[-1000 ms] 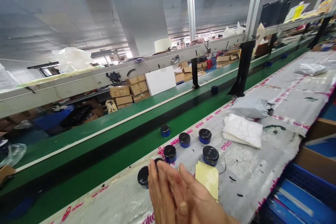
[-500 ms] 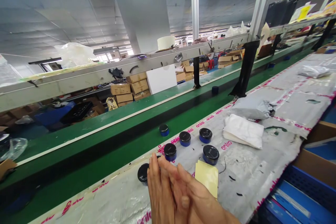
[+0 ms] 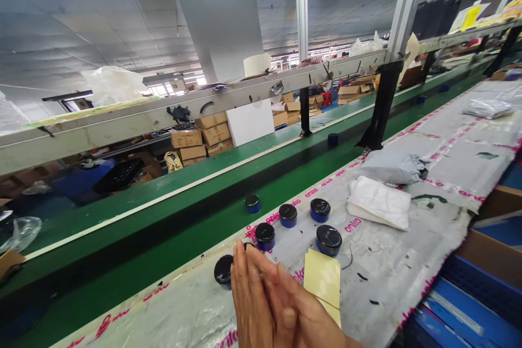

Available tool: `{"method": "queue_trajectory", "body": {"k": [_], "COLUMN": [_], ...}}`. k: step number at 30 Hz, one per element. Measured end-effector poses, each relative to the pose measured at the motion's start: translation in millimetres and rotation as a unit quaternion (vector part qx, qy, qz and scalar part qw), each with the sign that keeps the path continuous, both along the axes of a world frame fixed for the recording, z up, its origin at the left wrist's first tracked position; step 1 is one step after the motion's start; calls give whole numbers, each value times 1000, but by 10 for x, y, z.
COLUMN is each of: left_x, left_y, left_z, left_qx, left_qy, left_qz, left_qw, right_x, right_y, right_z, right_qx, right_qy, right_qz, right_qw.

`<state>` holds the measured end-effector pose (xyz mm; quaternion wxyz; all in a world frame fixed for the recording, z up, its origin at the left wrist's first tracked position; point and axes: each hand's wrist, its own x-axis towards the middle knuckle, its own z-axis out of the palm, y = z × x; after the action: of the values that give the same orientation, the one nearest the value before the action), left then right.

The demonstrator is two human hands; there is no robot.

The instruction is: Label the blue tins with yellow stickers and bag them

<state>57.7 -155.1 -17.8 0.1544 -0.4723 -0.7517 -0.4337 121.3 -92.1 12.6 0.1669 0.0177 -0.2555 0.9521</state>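
My left hand and my right hand are held palm to palm over the near worktop, fingers stretched out. No object shows between them, though the space between the palms is hidden. Just left of my fingertips stands a round black-topped jar, partly covered by my left hand. Beyond the fingertips are several more jars with dark lids and blue bases, among them one jar close by and a larger-looking jar to the right. A pad of yellow paper lies beside my right hand.
A green conveyor belt runs along the worktop, carrying a jar and a farther one. Folded white cloth and a grey plastic bag lie to the right. A black post supports the overhead rail. Blue crates stand lower right.
The nearer jar on the belt has shifted slightly left, and so has the farther one. My hands stay pressed together, and a little more of the yellow paper shows beside them.
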Motion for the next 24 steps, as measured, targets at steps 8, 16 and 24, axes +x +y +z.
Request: {"method": "queue_trajectory", "body": {"k": [8, 16, 24], "left_x": [-8, -71, -82], "left_y": [-13, -37, -37], "left_z": [2, -85, -74], "left_qx": [19, 34, 41], "left_qy": [-6, 25, 3], "left_qz": [-3, -15, -44], "left_qw": [1000, 999, 998], "right_x": [8, 19, 46], "right_y": [-53, -30, -20], "right_z": [31, -4, -127], "right_qx": [-16, 8, 27], "right_qy": [-10, -3, -9], "right_qz": [-30, -23, -27], "right_qw": [999, 1000, 999]}}
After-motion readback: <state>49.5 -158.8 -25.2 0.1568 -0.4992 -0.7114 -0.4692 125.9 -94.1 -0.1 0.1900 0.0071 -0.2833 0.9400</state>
